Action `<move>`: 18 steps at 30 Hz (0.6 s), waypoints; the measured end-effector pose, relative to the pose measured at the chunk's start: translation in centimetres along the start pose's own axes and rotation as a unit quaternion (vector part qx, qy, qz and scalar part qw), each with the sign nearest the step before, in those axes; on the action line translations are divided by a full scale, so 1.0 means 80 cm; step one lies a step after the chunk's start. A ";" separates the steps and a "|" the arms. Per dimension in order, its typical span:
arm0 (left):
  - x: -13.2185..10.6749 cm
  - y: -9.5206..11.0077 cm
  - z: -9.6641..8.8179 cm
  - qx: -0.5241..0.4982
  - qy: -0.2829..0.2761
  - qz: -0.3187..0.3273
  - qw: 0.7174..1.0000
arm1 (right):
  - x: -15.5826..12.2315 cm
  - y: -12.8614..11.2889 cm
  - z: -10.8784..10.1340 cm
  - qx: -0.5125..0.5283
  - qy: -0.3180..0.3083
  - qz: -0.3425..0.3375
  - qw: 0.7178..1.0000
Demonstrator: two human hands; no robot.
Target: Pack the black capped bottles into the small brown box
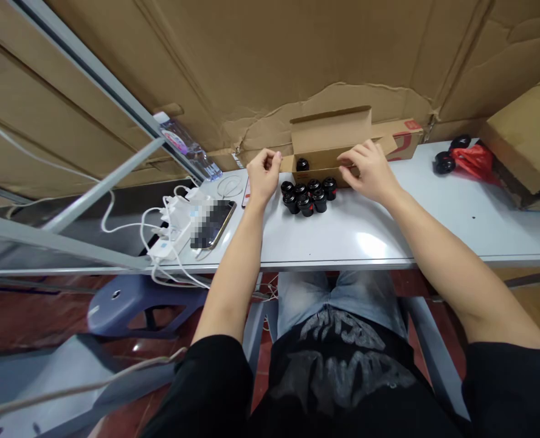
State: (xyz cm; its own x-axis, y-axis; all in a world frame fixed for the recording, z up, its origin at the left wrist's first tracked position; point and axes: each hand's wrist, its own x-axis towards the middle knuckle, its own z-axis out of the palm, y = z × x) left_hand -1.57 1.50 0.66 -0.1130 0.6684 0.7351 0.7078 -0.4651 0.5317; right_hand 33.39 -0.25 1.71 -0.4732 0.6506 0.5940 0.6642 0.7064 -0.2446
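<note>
An open cardboard box [327, 176] stands toward the back of the white table, its lid raised. One black cap-like piece [302, 165] shows inside at the left end. Several glossy black pieces [305, 205] of the same look, some with a red mark, are clustered in front of the box. My left hand [264, 174] is curled closed beside the box's left flap; whether anything is in its fingers is hidden. At the right end, my right hand [371, 171] is open over the box's edge, thumb and fingers apart, with nothing visible between them.
To the left lie a phone [222, 222], a power strip [165, 246] with white cables and a water bottle [190, 146]. Another carton [402, 139] is behind my right hand. Farther right are a red bag [473, 162], black pieces [444, 163] and a larger box [525, 140].
</note>
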 end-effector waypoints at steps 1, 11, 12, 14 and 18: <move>-0.008 -0.003 0.003 -0.004 0.008 0.000 1.000 | -0.001 -0.008 -0.001 -0.003 -0.019 -0.016 1.000; -0.021 0.024 0.013 -0.059 -0.027 0.032 0.997 | -0.006 -0.018 0.009 -0.067 -0.133 -0.089 0.985; -0.021 0.026 0.013 -0.066 -0.031 0.033 0.997 | -0.006 -0.017 0.008 -0.071 -0.135 -0.091 0.984; -0.022 0.027 0.013 -0.077 -0.037 0.034 0.996 | -0.005 -0.016 0.007 -0.082 -0.139 -0.095 0.982; -0.021 0.027 0.013 -0.083 -0.029 0.037 0.995 | -0.005 -0.012 0.001 -0.078 -0.157 -0.100 0.979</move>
State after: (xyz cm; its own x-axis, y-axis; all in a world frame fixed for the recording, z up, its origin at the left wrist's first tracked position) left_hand 0.84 0.00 0.16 -0.0209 0.6593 0.7516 0.5871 -0.6004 0.5430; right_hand 32.88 -1.18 1.65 -0.7417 0.5735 0.3477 0.6079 0.7939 -0.0129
